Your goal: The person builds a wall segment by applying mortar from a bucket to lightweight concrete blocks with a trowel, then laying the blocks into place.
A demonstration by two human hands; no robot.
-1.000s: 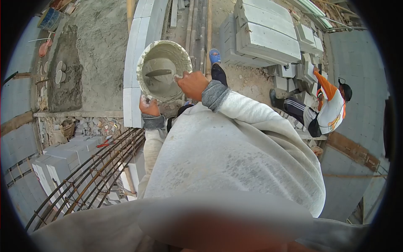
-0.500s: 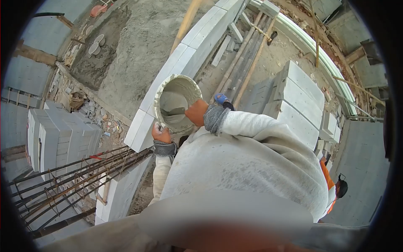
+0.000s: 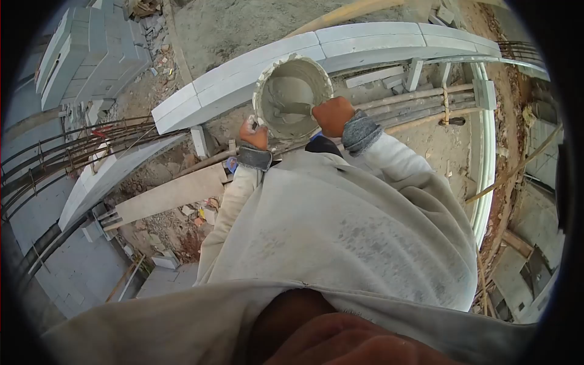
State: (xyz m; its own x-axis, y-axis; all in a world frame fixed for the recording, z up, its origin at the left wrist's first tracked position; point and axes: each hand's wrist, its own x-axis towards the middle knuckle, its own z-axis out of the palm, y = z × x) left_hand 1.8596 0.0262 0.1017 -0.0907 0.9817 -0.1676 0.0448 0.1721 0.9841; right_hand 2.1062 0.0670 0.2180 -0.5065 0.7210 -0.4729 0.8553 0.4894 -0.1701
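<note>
A mortar-crusted bucket (image 3: pixel 263 108) with wet grey mortar (image 3: pixel 292 91) inside is in front of me, beside the white block wall (image 3: pixel 237 76). My left hand (image 3: pixel 254 134) is closed at the bucket's near left rim, with the thumb up by the edge. My right hand (image 3: pixel 333 116) makes a fist at the right rim. From it a grey blade, apparently a trowel (image 3: pixel 296 108), reaches into the bucket; its handle is hidden in the fist.
Long poles (image 3: pixel 420 103) lie behind the wall at right. Rusty rebar (image 3: pixel 67 152) sticks out at left, near stacked blocks (image 3: pixel 91 55). A board (image 3: pixel 170 194) lies low on the left above rubble. Pale pipes (image 3: pixel 488 158) run along the right.
My view has turned, so the wall now runs more across the picture. The bucket and both hands appear farther up and right. Both hands keep their hold, and the trowel blade shows more clearly.
</note>
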